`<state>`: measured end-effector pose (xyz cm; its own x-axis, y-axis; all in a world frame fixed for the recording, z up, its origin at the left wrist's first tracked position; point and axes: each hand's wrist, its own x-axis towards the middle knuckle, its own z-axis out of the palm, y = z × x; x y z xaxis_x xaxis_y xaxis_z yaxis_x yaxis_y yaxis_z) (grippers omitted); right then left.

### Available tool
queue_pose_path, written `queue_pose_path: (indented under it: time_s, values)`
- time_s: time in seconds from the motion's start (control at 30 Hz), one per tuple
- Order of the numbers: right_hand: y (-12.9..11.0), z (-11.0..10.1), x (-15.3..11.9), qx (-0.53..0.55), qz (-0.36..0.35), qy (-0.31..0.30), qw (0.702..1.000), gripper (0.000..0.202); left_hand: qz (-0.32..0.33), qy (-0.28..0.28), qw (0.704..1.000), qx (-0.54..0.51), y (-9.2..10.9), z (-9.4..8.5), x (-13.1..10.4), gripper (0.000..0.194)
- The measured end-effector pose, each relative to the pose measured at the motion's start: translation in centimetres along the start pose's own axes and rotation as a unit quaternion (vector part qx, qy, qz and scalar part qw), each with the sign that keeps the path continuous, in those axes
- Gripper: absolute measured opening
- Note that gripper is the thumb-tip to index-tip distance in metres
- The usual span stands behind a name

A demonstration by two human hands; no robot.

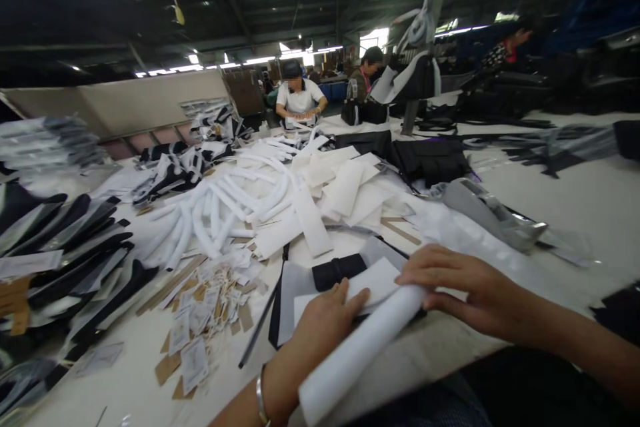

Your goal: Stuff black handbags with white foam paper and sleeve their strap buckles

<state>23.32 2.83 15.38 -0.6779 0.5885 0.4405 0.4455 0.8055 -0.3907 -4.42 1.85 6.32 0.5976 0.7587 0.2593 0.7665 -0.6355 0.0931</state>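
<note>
Two hands at the near edge of the work table (575,200), both on a white foam roll (357,347). Left hand (323,323) lies over the roll's middle, fingers bent against it; steel bangle (261,400) on the wrist. Right hand (460,287) flat, fingers spread over the roll's far end. Roll lies on a white sheet (373,280) and a black strap (337,271). Paper tags (205,320) heaped to the left; white foam strips (235,203) piled mid-table. Two seated people at the far edge.
</note>
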Motion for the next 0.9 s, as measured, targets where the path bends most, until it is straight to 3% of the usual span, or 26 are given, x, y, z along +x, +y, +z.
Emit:
queue_pose_path:
  time_s: [0.1,0.2,0.37,0.47,0.6,0.77,0.9]
  values:
    - [0.3,2.8,-6.1,-0.066,0.013,0.010,0.998,0.027,0.015,-0.090,0.996,-0.021,-0.5,-1.7,0.8,0.062]
    - [-0.2,6.8,-8.9,-0.144,0.037,0.072,0.986,0.024,-0.004,-0.170,0.984,-0.048,-0.5,-2.7,1.4,0.063]
    - [-1.6,13.2,-6.9,-0.196,0.061,0.219,0.954,0.021,-0.014,-0.176,0.982,-0.064,-0.2,-3.3,1.4,0.060]
    - [-1.8,15.3,-4.9,-0.180,0.063,0.264,0.945,0.024,-0.012,-0.158,0.986,-0.056,-0.1,-2.9,0.9,0.067]
    - [-1.6,15.4,-4.9,-0.179,0.051,0.268,0.945,0.034,-0.004,-0.110,0.994,-0.003,0.6,-1.1,-0.4,0.094]
    - [-0.8,12.7,-7.0,-0.167,-0.026,0.209,0.963,0.033,0.010,-0.012,0.997,0.075,1.4,1.7,-2.1,0.083]
    - [1.3,10.5,-6.9,-0.243,-0.006,0.128,0.962,0.046,0.007,0.014,0.995,0.102,1.6,2.8,-2.6,0.073]
